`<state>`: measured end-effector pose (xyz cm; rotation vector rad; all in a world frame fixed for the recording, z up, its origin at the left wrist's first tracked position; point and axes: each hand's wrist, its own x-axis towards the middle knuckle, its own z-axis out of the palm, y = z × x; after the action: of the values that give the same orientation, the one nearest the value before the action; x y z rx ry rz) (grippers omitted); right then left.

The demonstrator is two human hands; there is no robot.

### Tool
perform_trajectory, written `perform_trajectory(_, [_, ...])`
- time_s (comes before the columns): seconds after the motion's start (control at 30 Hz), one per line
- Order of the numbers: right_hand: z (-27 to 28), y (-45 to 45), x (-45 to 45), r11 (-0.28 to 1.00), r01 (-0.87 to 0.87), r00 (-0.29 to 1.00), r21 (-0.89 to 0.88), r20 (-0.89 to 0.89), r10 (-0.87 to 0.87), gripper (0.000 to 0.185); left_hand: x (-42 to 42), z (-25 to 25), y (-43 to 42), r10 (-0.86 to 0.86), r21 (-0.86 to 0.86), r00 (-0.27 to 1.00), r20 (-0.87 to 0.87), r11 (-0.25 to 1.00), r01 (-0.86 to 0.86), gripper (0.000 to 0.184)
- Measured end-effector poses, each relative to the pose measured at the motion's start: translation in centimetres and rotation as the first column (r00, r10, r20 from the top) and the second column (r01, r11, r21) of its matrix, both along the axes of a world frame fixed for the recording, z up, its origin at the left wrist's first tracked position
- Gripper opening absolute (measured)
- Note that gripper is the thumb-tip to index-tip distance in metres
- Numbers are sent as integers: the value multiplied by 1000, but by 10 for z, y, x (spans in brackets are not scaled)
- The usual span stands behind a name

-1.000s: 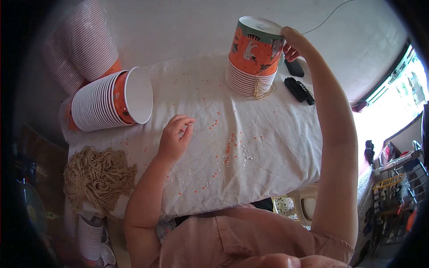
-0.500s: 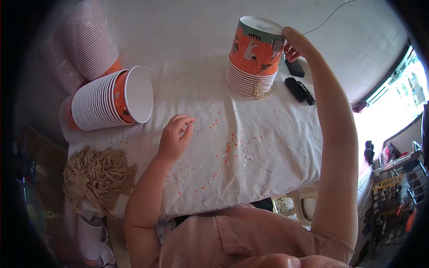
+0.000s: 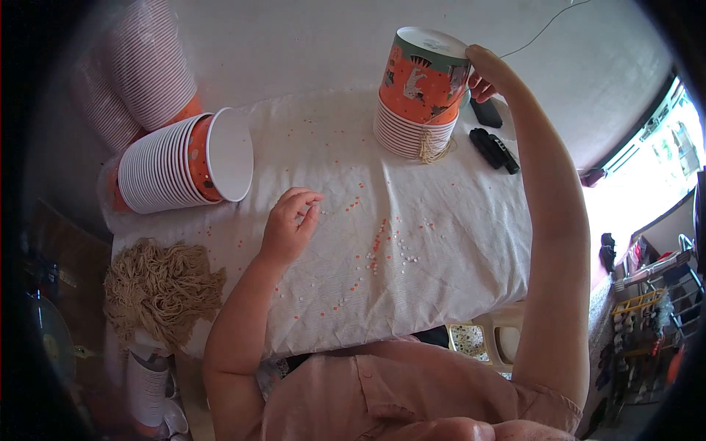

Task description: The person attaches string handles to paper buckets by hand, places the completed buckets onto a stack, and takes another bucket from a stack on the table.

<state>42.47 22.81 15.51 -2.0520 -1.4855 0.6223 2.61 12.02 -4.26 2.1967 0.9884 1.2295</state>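
An upside-down stack of orange and green paper buckets (image 3: pixel 423 81), printed with animals, stands at the back right of the table. My right hand (image 3: pixel 491 73) is at the top right edge of this stack, one finger on the bottom rim and the other fingers curled against the side. A small bundle of beige strings (image 3: pixel 434 145) hangs at the stack's lower front. My left hand (image 3: pixel 293 224) is over the cloth near the middle, fingers loosely bent and thumb apart, with nothing visible in it.
A white cloth (image 3: pixel 412 294) covers the table, with orange and white dots scattered on it. Nested buckets (image 3: pixel 165 165) lie sideways at left, bagged stacks (image 3: pixel 151 66) behind them. A heap of beige string (image 3: pixel 162 290) is at front left. Black objects (image 3: pixel 493 149) lie right of the upright stack.
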Motion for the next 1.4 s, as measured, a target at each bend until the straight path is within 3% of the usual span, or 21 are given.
perform_trajectory(1.4, [0,2,3,1000,11,1000,-15,17,-11,45,-1,-2,2,-2,28,1000,12,1000,2,20])
